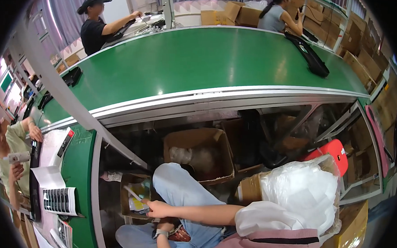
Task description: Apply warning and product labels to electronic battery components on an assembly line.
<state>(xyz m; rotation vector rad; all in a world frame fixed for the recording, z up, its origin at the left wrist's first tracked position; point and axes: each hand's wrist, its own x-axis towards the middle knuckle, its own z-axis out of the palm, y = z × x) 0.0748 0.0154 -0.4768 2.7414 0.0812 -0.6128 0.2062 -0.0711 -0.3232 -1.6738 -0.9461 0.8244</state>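
Room: your right hand works in the gap btwn green table edge and knee, over small open carton.
Item: thin white stick, fingers clamped on its lower end.
Axis: long axis points to 10 o'clock.
Hidden: left hand under forearm; fingers can't tell.

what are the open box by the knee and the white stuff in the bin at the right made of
Open box: looks like corrugated cardboard, matte brown, with folded flaps. White stuff: seemingly thin plastic film or bags, glossy, translucent and crinkled. Right hand holds a thin white strip, material unclear.
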